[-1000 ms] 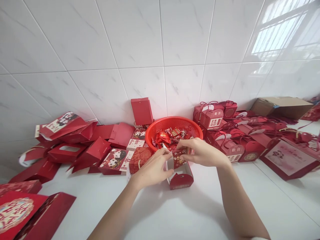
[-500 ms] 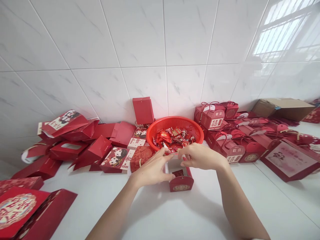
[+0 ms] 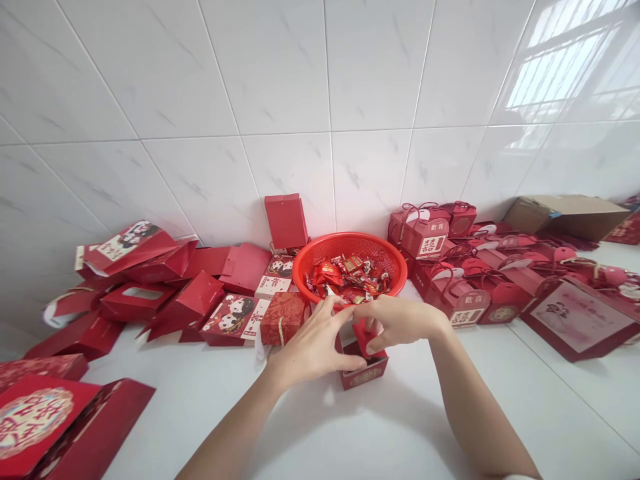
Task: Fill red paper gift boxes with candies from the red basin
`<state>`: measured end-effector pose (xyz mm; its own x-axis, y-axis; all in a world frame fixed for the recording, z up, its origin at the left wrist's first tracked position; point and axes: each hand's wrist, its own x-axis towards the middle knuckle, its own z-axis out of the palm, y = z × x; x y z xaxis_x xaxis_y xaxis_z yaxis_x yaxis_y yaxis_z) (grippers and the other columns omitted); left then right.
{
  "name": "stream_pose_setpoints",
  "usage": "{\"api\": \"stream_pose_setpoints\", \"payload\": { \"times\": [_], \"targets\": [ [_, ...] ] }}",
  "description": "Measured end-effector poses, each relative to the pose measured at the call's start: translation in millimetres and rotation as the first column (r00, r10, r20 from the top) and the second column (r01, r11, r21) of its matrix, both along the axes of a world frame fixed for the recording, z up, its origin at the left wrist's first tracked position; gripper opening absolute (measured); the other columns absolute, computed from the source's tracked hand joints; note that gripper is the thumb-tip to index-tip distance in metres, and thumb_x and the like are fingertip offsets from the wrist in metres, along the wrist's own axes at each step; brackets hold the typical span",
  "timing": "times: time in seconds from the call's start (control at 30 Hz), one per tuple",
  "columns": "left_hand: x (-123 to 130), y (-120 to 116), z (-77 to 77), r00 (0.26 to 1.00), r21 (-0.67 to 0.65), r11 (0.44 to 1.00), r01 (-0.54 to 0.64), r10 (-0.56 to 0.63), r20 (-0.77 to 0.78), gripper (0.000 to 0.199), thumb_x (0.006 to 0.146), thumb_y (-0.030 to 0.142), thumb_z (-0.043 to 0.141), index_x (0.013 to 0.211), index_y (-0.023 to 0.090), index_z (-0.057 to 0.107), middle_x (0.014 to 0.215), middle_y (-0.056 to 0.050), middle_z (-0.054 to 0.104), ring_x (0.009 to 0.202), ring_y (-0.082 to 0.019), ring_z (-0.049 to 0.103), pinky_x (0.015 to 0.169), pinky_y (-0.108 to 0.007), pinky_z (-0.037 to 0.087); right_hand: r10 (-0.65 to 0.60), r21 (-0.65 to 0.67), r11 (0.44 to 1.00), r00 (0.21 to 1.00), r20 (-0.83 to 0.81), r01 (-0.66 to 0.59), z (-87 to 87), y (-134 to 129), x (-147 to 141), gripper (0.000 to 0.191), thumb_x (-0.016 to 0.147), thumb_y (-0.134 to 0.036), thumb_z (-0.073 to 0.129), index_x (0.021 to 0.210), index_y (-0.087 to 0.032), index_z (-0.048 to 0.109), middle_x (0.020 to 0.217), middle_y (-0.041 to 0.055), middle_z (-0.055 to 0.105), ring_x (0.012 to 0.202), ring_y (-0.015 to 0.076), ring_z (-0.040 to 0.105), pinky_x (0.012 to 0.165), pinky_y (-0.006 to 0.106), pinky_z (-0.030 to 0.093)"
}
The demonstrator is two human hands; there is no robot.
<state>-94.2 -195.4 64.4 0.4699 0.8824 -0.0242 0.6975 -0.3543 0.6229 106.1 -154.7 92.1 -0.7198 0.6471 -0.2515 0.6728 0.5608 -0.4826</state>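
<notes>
A small red gift box [image 3: 364,376] stands on the white tabletop in front of me, its top partly unclosed. Along its left side lies my left hand [image 3: 311,348], fingers at the far end and thumb across the near part, holding the box. My right hand [image 3: 400,325] has its fingers curled on a red flap [image 3: 364,337], which slants over the opening. What lies inside is mostly hidden by the flap and hands. Just behind the hands sits a red plastic basket [image 3: 345,241] with wrapped sweets [image 3: 353,268] in it.
Red cartons and panda-printed boxes [image 3: 235,319] crowd the left side. Handled red boxes [image 3: 453,297] pile up at right, near a brown cardboard box [image 3: 575,210]. A larger red box [image 3: 37,413] is at near left. A tiled wall [image 3: 290,87] rises behind.
The small box's red flap has come down over its opening under my right hand. My left thumb has moved right, across the box's near part.
</notes>
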Motion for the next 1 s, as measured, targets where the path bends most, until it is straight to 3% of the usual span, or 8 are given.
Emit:
{"api": "stream_pose_setpoints", "payload": {
  "times": [0.1,0.2,0.3,0.43,0.6,0.8,1.0],
  "targets": [
    [1.8,0.0,-2.5,0.998,-0.011,1.0,-0.008,0.009,0.058,0.077,0.073,0.047,0.076,0.144,0.033,0.051,0.14,-0.01,0.044,0.128,-0.036,0.05,0.095,-0.041,0.052,0.002,-0.023,1.0,1.0,-0.012,-0.002,-3.5,2.8,2.5,0.024,0.075,-0.027,0.076,0.095,-0.017,0.066,0.086,0.0033,0.07,0.077,0.0198,0.066,0.055,0.024,0.038],
    [2.8,-0.1,-4.0,0.996,-0.036,0.999,-0.005,0.008,0.09,0.068,0.081,0.048,0.069,0.145,0.033,0.05,0.151,-0.01,0.037,0.134,-0.035,0.047,0.1,-0.041,0.049,0.009,-0.016,1.0,1.0,-0.022,-0.01,-5.7,5.4,5.6,0.024,0.076,-0.027,0.075,0.095,-0.017,0.065,0.085,0.0031,0.07,0.076,0.0195,0.066,0.056,0.024,0.04],
    [2.5,0.8,-6.4,0.997,-0.052,0.999,-0.011,0.015,0.078,0.059,0.088,0.044,0.06,0.145,0.034,0.049,0.155,-0.008,0.033,0.139,-0.033,0.042,0.103,-0.04,0.048,0.01,-0.031,0.999,0.999,-0.05,-0.012,-3.5,6.0,8.7,0.023,0.079,-0.036,0.075,0.089,-0.018,0.065,0.082,0.0024,0.069,0.074,0.0194,0.066,0.057,0.025,0.04],
    [0.6,3.5,-10.8,0.994,-0.058,0.998,-0.032,0.037,0.103,0.062,0.087,0.048,0.061,0.146,0.033,0.047,0.157,-0.009,0.034,0.139,-0.034,0.042,0.102,-0.041,0.048,-0.005,-0.085,0.996,0.998,-0.07,-0.001,2.5,5.0,11.0,0.032,0.075,-0.042,0.078,0.09,-0.018,0.064,0.087,0.0027,0.07,0.078,0.0199,0.066,0.058,0.024,0.041],
    [-0.6,5.0,-11.1,0.988,-0.049,0.997,-0.057,0.063,0.138,0.066,0.082,0.044,0.069,0.144,0.029,0.05,0.15,-0.01,0.047,0.134,-0.033,0.049,0.102,-0.04,0.048,-0.08,-0.029,0.996,0.996,0.048,0.082,0.0,6.9,6.1,0.023,0.072,-0.024,0.079,0.082,-0.019,0.059,0.081,0.0018,0.066,0.075,0.0199,0.064,0.054,0.024,0.038],
    [1.0,5.2,-10.4,0.995,0.03,0.995,-0.1,0.099,0.034,0.064,0.078,0.024,0.065,0.141,0.023,0.054,0.133,-0.01,0.057,0.116,-0.031,0.059,0.095,-0.039,0.05,-0.246,0.094,0.968,0.951,0.189,0.232,-5.2,8.7,-2.5,0.023,0.071,-0.025,0.079,0.073,-0.02,0.058,0.07,0.0024,0.059,0.066,0.0198,0.059,0.049,0.026,0.033],
    [0.2,6.8,-16.3,0.991,0.008,0.997,-0.077,0.077,-0.11,0.034,0.082,0.029,0.064,0.113,0.02,0.072,0.109,-0.01,0.063,0.112,-0.031,0.059,0.096,-0.042,0.047,-0.258,0.082,0.966,0.925,0.279,0.244,-2.1,6.7,-5.9,0.023,0.074,-0.028,0.076,0.09,-0.018,0.064,0.084,0.004,0.065,0.071,0.0183,0.062,0.05,0.024,0.034]
  ]
}}
